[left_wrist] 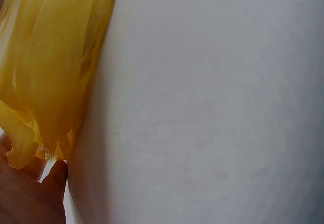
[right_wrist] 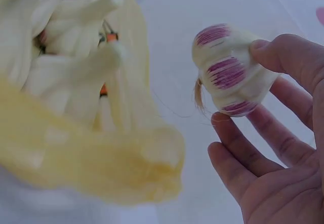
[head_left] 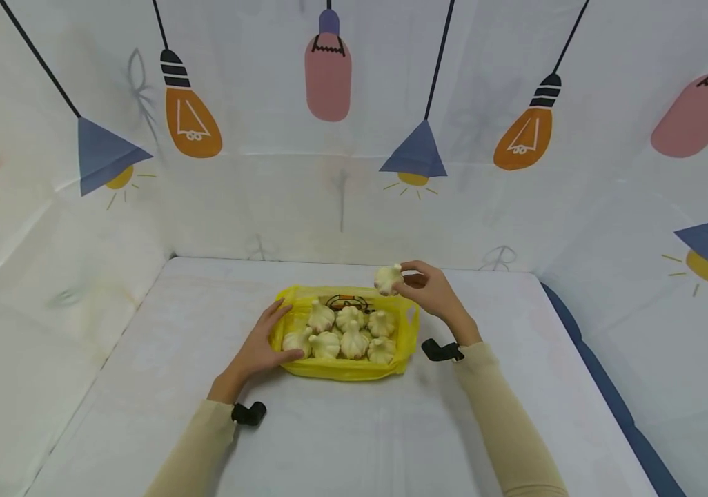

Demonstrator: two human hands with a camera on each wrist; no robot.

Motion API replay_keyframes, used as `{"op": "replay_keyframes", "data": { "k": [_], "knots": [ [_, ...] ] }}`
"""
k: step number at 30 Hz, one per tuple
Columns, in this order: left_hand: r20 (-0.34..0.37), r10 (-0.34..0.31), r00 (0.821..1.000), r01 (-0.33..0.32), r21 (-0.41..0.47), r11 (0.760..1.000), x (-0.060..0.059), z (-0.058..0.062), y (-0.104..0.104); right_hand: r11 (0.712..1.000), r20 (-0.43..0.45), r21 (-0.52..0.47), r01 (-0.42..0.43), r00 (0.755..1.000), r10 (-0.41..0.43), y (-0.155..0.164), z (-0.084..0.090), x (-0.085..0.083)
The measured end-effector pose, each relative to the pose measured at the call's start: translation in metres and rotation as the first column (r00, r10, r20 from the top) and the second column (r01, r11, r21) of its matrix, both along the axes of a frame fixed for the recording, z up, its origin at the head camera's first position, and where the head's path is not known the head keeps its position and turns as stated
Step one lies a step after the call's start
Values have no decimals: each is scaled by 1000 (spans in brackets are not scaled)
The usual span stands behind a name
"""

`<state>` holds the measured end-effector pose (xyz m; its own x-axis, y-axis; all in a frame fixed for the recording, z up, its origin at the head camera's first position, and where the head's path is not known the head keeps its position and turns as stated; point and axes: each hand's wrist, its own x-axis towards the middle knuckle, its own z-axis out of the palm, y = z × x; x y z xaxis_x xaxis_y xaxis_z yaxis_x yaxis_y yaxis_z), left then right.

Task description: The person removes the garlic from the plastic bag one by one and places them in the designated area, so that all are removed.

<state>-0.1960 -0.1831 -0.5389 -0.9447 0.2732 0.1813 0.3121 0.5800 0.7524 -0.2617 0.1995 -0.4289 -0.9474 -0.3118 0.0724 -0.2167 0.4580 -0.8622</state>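
Note:
A yellow plastic bag (head_left: 341,369) lies spread on the white table and holds several garlic bulbs (head_left: 344,331). My left hand (head_left: 263,345) grips the bag's left edge, thumb over the rim; the left wrist view shows the yellow plastic (left_wrist: 45,67) beside my skin. My right hand (head_left: 425,286) is raised above the bag's far right corner and pinches one garlic bulb (head_left: 388,279). In the right wrist view that bulb (right_wrist: 228,69) is white with purple stripes, held by thumb and fingers (right_wrist: 283,57), with the bag (right_wrist: 91,153) blurred at the left.
The white table (head_left: 341,428) is walled by a white cloth backdrop (head_left: 341,172) printed with lamps and bulbs. A dark blue strip (head_left: 602,386) runs along the table's right edge. Black wrist mounts (head_left: 248,413) sit on both sleeves.

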Motion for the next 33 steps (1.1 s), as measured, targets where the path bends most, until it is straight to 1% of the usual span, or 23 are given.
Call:
{"op": "replay_keyframes", "data": {
  "k": [4, 10, 16, 21, 25, 33],
  "knots": [
    [15, 13, 1000, -14, 24, 1000, 2, 0, 0, 998, -12, -14, 58, 998, -58, 18, -8, 4],
    [49, 24, 999, -28, 91, 995, 2, -1, -2, 988, -38, -24, 151, 988, -152, 43, -20, 11],
    [72, 6, 997, -16, 135, 991, 3, 2, -3, 970, 2, -63, 235, 972, -235, 61, -29, 16],
    [75, 3, 997, -13, 133, 991, 4, 3, -3, 963, 39, -30, 266, 963, -265, 71, -40, 19],
    [78, 4, 997, -14, 131, 991, 3, 3, -4, 959, 45, -12, 282, 959, -281, 77, -52, 19],
    [75, 13, 997, -23, 134, 991, 2, 0, -5, 952, 75, -39, 303, 951, -300, 82, -69, 20]
  ]
}}
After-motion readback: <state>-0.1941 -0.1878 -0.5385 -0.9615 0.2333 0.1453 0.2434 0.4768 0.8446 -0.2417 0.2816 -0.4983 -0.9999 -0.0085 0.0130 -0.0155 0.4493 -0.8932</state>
